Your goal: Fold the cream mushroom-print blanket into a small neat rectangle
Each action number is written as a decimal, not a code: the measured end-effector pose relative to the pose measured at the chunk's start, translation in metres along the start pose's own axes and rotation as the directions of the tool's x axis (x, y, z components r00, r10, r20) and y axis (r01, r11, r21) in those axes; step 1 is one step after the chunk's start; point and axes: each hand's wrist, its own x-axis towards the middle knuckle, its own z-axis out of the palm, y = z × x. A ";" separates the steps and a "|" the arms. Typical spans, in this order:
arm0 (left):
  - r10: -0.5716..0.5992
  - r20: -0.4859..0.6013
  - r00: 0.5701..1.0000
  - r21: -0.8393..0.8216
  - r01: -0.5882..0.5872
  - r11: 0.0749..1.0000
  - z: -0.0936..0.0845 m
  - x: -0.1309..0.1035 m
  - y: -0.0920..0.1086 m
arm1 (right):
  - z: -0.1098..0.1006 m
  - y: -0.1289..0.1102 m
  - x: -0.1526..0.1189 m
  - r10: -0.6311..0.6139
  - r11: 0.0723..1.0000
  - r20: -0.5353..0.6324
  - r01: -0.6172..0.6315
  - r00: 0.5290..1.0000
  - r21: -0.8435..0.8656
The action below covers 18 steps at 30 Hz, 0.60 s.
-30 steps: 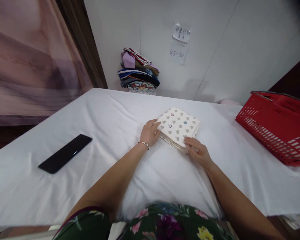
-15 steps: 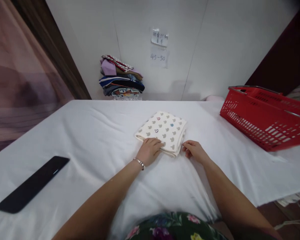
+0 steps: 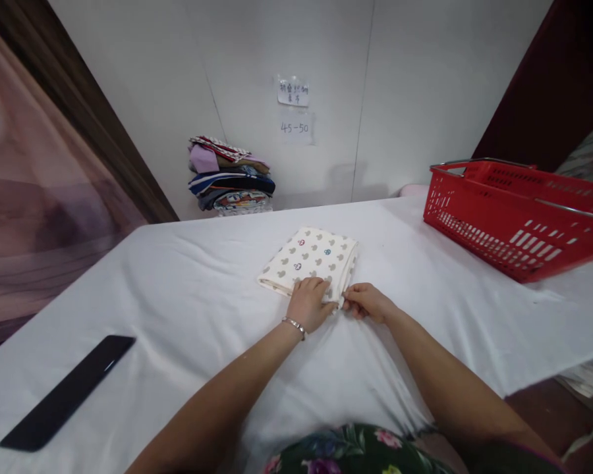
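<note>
A folded cream cloth [image 3: 310, 255] with a grey apple-like print and a few coloured motifs lies flat on the white-covered table [image 3: 202, 283]. My left hand [image 3: 310, 303], with a bracelet at the wrist, rests on the cloth's near edge, fingers laid out flat over it. At the near right corner, my right hand [image 3: 368, 303] pinches the cloth's edge between thumb and fingers. Both hands are close together at that corner.
A red plastic basket [image 3: 499, 224] with metal handles stands at the right. Folded fabrics [image 3: 231, 178] are stacked by the wall at the back. On the left lies a flat black object [image 3: 69, 394]. Paper signs [image 3: 295, 126] hang on the wall.
My right hand has closed on the near right corner of the cloth. My left hand has slid right along the near edge toward that corner. The camera view has shifted and tilted.
</note>
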 end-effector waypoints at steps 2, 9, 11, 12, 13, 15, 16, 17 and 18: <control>-0.038 0.004 0.999 -0.006 0.038 0.999 0.004 0.005 -0.001 | 0.001 0.000 -0.001 -0.009 1.000 0.008 0.009 1.000 0.002; -0.130 -0.011 0.991 0.017 0.130 0.991 -0.001 0.009 0.003 | 0.005 0.000 -0.004 -0.001 1.000 0.064 0.003 0.998 -0.019; -0.137 -0.015 0.991 0.005 0.137 0.991 -0.001 0.008 0.004 | 0.006 0.000 -0.003 0.004 1.000 0.059 -0.002 0.998 -0.021; -0.126 -0.023 0.992 -0.001 0.126 0.992 0.000 0.007 0.004 | 0.007 0.001 -0.003 0.005 1.000 0.056 -0.004 0.998 -0.019; -0.106 -0.032 0.994 -0.003 0.105 0.994 0.001 0.006 0.004 | 0.007 0.001 -0.003 0.003 1.000 0.051 -0.003 0.999 -0.016; -0.053 -0.045 0.998 0.010 0.053 0.999 0.004 0.002 0.005 | 0.008 0.001 -0.003 -0.004 1.000 0.043 0.004 0.999 -0.007; -0.033 -0.047 0.998 0.025 0.034 0.999 0.005 0.000 0.006 | 0.008 0.001 -0.003 -0.007 1.000 0.041 0.007 0.999 -0.004; -0.020 -0.044 0.999 0.043 0.022 0.999 0.006 -0.001 0.006 | 0.008 0.000 -0.004 -0.010 1.000 0.041 0.010 0.999 -0.003; -0.012 -0.038 0.999 0.061 0.014 0.998 0.006 -0.002 0.007 | 0.008 0.000 -0.004 -0.011 1.000 0.041 0.011 0.999 -0.003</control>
